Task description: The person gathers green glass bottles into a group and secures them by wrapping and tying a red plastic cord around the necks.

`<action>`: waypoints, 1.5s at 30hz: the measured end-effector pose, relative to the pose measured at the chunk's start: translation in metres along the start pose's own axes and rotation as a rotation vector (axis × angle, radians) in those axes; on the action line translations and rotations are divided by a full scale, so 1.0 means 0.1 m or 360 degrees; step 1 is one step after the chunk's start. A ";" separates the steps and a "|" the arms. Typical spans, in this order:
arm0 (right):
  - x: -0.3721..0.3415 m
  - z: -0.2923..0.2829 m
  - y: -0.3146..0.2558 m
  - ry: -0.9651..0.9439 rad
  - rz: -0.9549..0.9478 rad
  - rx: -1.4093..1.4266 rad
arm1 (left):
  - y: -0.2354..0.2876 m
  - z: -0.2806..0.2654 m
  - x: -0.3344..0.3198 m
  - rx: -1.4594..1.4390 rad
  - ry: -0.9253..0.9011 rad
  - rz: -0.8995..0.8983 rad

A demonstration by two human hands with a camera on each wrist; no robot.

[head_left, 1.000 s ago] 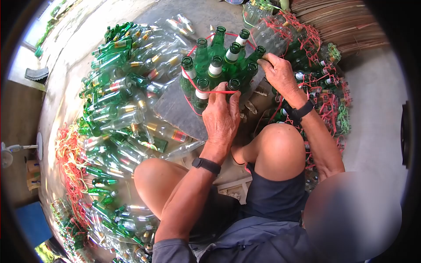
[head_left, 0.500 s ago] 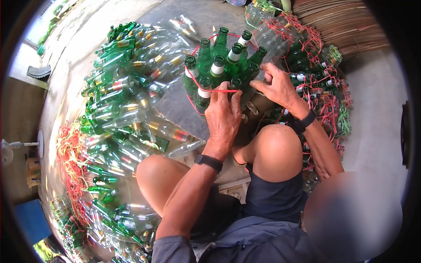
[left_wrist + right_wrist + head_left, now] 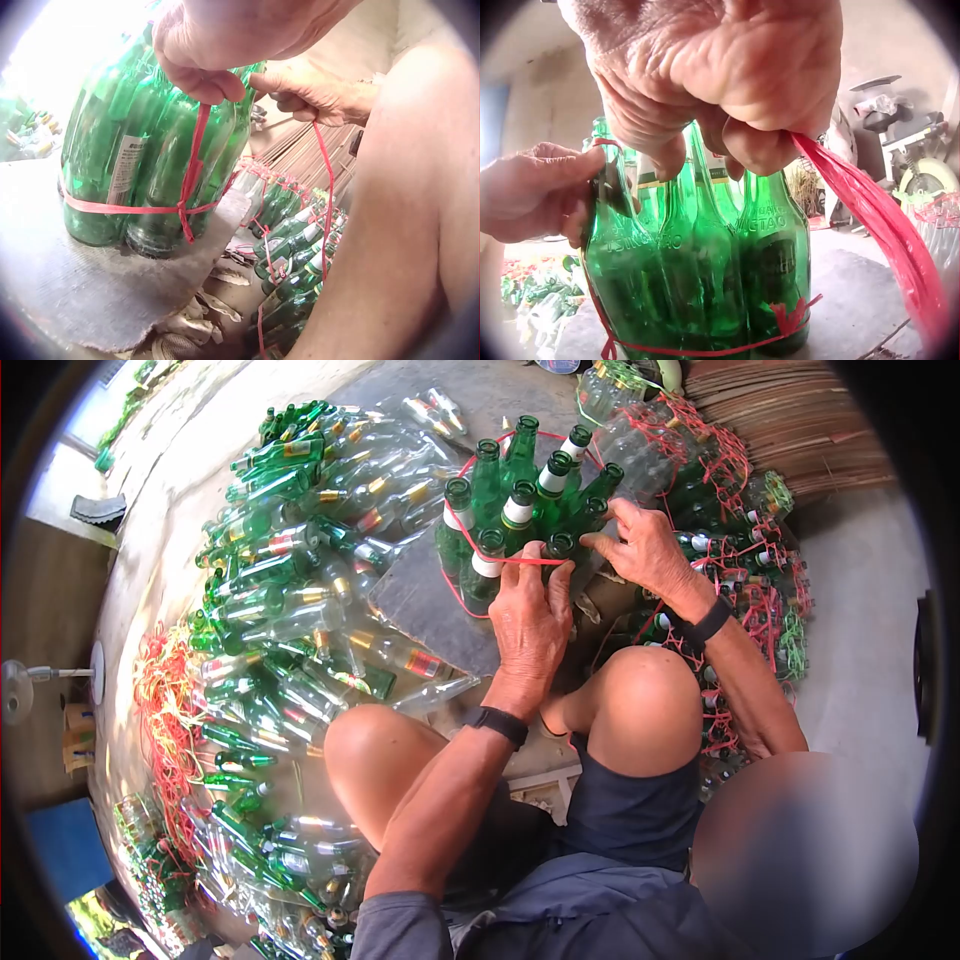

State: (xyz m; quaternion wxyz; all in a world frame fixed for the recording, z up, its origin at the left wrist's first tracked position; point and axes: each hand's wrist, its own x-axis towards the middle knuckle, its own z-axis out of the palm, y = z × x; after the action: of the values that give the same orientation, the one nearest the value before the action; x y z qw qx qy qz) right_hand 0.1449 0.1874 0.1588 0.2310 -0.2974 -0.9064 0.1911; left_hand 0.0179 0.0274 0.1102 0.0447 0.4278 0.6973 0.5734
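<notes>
A cluster of upright green glass bottles (image 3: 548, 478) stands on a dark flat board (image 3: 420, 615). Red plastic twine (image 3: 468, 596) circles the cluster low down, and a strand crosses the near bottle necks. My left hand (image 3: 532, 625) pinches that strand at the neck of the nearest bottle. Beside the right-hand bottles is my right hand (image 3: 655, 560), its curled fingers close to their necks. In the right wrist view a wide red strip (image 3: 877, 214) runs from the right hand's grip down to the right. A knot (image 3: 182, 208) shows low on the near bottle in the left wrist view.
Many loose green and clear bottles (image 3: 290, 540) lie across the floor to the left, beside a heap of red and orange twine (image 3: 165, 710). Bottle bundles tied in red twine (image 3: 745, 550) are stacked at the right. My bent knees (image 3: 645, 710) flank the work.
My right hand has dropped from the rightmost bottle's neck towards me, to the nearer right-hand bottle. The left hand keeps its pinch on the strand. The head view has shifted slightly.
</notes>
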 end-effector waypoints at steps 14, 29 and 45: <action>0.08 -0.02 0.05 -0.0029 -0.0101 -0.0061 | 0.06 0.12 0.01 -0.0089 -0.0012 0.0003; -0.15 -0.07 -0.24 -0.0039 -0.0472 -0.0669 | 0.07 0.09 0.01 -0.0161 0.0033 -0.0033; -0.19 -0.09 -0.47 -0.0255 -0.0411 -0.0846 | 0.04 0.12 0.02 -0.0202 0.0069 -0.0041</action>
State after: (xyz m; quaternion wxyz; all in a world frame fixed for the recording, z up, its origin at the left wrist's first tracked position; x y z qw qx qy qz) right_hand 0.1418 0.1422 0.1829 0.0953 -0.2139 -0.9703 -0.0610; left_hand 0.0253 0.0374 0.1104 0.0639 0.4026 0.6658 0.6249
